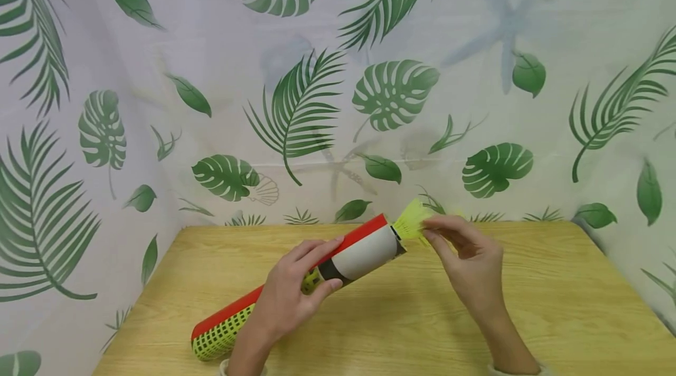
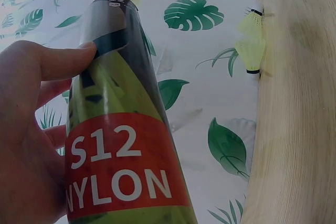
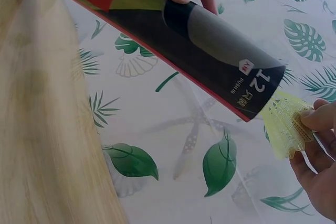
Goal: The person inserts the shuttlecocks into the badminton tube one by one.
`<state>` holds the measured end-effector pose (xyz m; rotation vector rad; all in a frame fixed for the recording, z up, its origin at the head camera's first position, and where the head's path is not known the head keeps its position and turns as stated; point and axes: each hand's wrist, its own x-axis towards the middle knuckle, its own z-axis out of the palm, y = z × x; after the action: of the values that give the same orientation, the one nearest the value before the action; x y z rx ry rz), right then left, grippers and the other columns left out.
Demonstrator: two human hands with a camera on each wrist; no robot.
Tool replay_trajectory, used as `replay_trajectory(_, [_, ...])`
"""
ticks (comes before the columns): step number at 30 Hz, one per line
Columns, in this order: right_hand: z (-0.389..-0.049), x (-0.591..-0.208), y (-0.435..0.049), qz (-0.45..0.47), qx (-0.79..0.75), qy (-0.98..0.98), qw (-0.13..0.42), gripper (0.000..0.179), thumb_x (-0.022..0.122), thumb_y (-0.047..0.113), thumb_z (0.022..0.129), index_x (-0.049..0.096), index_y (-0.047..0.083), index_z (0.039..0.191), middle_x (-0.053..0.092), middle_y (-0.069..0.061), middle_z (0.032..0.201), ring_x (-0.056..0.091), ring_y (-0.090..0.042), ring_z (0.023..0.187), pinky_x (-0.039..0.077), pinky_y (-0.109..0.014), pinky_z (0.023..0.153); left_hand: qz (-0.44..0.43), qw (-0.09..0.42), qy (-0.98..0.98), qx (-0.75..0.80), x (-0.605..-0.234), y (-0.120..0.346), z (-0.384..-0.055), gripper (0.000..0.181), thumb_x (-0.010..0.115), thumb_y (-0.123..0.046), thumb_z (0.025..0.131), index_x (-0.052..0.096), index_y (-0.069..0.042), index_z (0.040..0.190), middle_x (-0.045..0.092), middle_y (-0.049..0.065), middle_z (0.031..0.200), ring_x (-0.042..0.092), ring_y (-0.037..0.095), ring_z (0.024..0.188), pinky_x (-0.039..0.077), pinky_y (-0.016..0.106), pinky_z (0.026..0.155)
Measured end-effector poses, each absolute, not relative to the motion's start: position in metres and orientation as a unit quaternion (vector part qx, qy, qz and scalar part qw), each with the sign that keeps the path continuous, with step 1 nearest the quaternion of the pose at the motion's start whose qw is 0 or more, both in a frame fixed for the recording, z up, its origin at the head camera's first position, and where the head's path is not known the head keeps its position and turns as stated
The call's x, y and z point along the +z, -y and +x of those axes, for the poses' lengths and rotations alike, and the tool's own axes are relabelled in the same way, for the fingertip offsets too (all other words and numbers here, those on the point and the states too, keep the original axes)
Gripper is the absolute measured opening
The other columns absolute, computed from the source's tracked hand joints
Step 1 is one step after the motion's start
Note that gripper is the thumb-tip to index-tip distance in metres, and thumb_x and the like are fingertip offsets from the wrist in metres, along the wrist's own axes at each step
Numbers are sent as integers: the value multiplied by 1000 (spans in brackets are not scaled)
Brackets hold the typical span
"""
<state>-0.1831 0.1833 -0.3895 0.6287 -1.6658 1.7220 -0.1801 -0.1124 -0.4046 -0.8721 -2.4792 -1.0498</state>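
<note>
A long tube [image 1: 364, 253] with red, white, black and yellow-green parts slants up to the right over the wooden table. My left hand [image 1: 290, 291] grips it around the middle, thumb on the near side. Printing on the tube reads "S12" and "NYLON" in the left wrist view, and yellow-green shuttlecocks show through its wall. At the upper end, a yellow shuttlecock [image 3: 286, 124] is at the tube's mouth. My right hand [image 1: 470, 258] pinches this shuttlecock between thumb and fingers. Whether part of it sits inside the rim is hard to tell.
Two yellow shuttlecocks [image 2: 250, 56] are at the table's far edge in the left wrist view. The wooden table [image 1: 396, 329] meets a white cloth [image 1: 327, 30] with green leaf prints at the back and sides.
</note>
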Motion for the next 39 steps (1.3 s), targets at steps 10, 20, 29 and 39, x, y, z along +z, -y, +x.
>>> replay_trajectory(10, [-180, -393, -173, 250, 633, 672, 292, 27, 67, -28, 81, 70, -15, 104, 73, -12, 104, 71, -15, 103, 54, -29, 91, -302, 158, 865, -369, -404, 112, -179, 61, 77, -35, 93, 53, -40, 149, 60, -10, 133, 60, 11, 112, 56, 34, 84])
replay_trajectory(20, [-174, -391, -170, 224, 609, 715, 262, 26, 69, -22, 85, 73, -9, 106, 75, -13, 104, 71, -11, 101, 55, -26, 89, -302, 153, 868, -363, -405, 111, -179, 62, 78, -34, 93, 52, -40, 149, 59, -12, 132, 60, 9, 113, 55, 35, 87])
replay_trajectory(29, [-174, -392, -166, 236, 617, 705, 259, 23, 67, -22, 86, 73, -10, 105, 75, -10, 102, 72, -10, 99, 55, -25, 86, -294, 145, 871, -366, -403, 111, -178, 64, 78, -34, 93, 51, -44, 149, 58, -14, 132, 58, 7, 114, 55, 34, 89])
replay_trajectory(39, [-172, -392, -162, 221, 616, 720, 233, 22, 68, -15, 90, 75, -2, 107, 74, -13, 107, 72, -13, 99, 57, -25, 84, -286, 142, 873, -369, -406, 112, -179, 65, 79, -34, 92, 51, -46, 148, 57, -16, 134, 58, 7, 115, 55, 35, 89])
